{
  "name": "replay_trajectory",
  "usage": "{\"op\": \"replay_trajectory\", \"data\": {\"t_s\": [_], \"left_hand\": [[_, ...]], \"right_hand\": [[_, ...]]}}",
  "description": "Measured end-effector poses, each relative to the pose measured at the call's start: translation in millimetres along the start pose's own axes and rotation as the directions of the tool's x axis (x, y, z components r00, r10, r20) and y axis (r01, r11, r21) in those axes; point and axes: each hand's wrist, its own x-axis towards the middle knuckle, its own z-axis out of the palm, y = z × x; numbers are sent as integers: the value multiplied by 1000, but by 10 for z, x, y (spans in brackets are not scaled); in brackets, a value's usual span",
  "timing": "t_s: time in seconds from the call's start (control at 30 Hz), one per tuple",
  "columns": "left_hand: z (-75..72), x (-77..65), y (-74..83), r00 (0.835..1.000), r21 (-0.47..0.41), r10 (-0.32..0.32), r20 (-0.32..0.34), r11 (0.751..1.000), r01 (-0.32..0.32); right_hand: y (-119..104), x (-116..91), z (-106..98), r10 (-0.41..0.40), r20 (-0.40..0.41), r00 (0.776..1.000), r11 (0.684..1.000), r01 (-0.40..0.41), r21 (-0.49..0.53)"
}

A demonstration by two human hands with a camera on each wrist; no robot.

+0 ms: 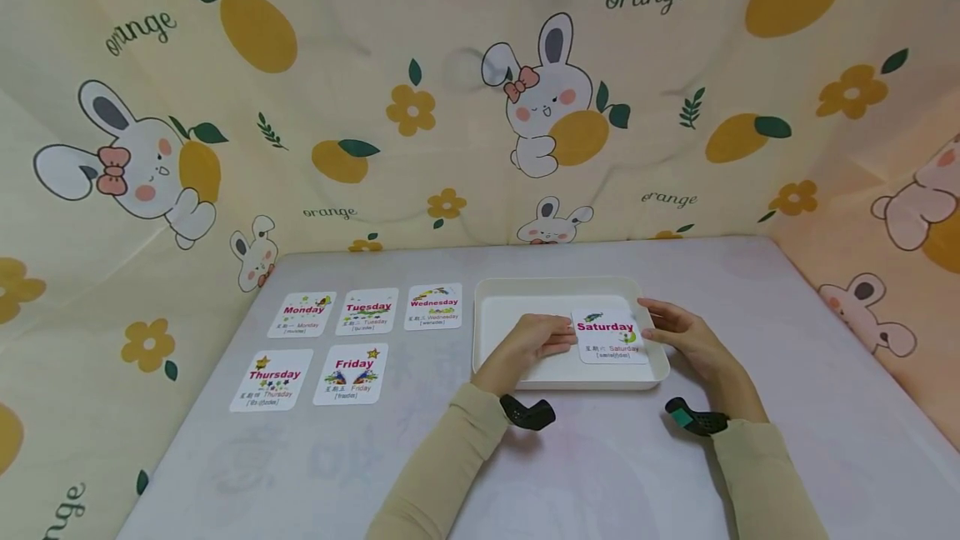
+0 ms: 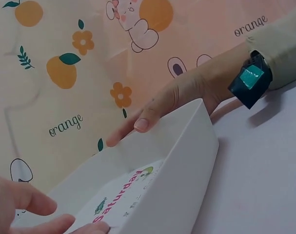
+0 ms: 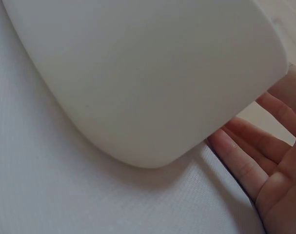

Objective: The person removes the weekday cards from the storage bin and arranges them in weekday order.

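A white card printed "Saturday" (image 1: 609,337) lies in the right part of a shallow white tray (image 1: 491,294). My left hand (image 1: 531,344) reaches over the tray from the front, its fingertips at the card's left edge. In the left wrist view, the fingers of that hand (image 2: 28,202) look loosely spread beside the card; whether they press on it I cannot tell. At the tray's right rim is my right hand (image 1: 693,344), with fingers extended. The right wrist view shows the fingers of this hand (image 3: 243,163) against the tray's outer side (image 3: 152,97), unwrapped.
Left of the tray, several day cards lie in two rows: Monday (image 1: 302,315), Tuesday (image 1: 367,312) and Wednesday (image 1: 433,307) behind, Thursday (image 1: 272,380) and Friday (image 1: 351,374) in front. A patterned cloth (image 1: 450,65) rises around the pale table (image 1: 585,473).
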Motion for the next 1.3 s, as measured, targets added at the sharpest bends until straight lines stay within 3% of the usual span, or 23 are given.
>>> {"op": "replay_trajectory", "data": {"t_s": [0.17, 0.37, 0.5, 0.63, 0.83, 0.93, 1.07, 1.3], "left_hand": [[54, -14, 32, 998, 46, -6, -57, 999, 9], [214, 38, -21, 982, 188, 81, -169, 981, -49], [265, 41, -86, 964, 339, 174, -203, 936, -97], [263, 25, -132, 940, 465, 262, -218, 875, -137], [252, 16, -152, 914, 539, 354, -198, 818, -200], [255, 21, -153, 910, 547, 367, -194, 810, -211], [260, 27, -157, 908, 533, 368, -201, 819, -213], [265, 31, -157, 920, 473, 323, -222, 861, -188]], "right_hand": [[11, 13, 0, -15, 8, 1000, 1000, 15, 8], [-1, 4, -1, -13, 5, 1000, 1000, 13, 0], [-6, 2, 8, -18, 6, 1000, 1000, 18, 4], [-7, 0, 14, -18, 3, 1000, 1000, 18, 5], [-18, -11, 17, -11, -5, 1000, 1000, 11, 11], [-25, -14, 13, -6, -6, 1000, 1000, 6, -3], [-30, -15, 10, -6, -8, 1000, 1000, 6, -15], [-28, -15, 14, -13, -8, 1000, 1000, 13, -14]]}}
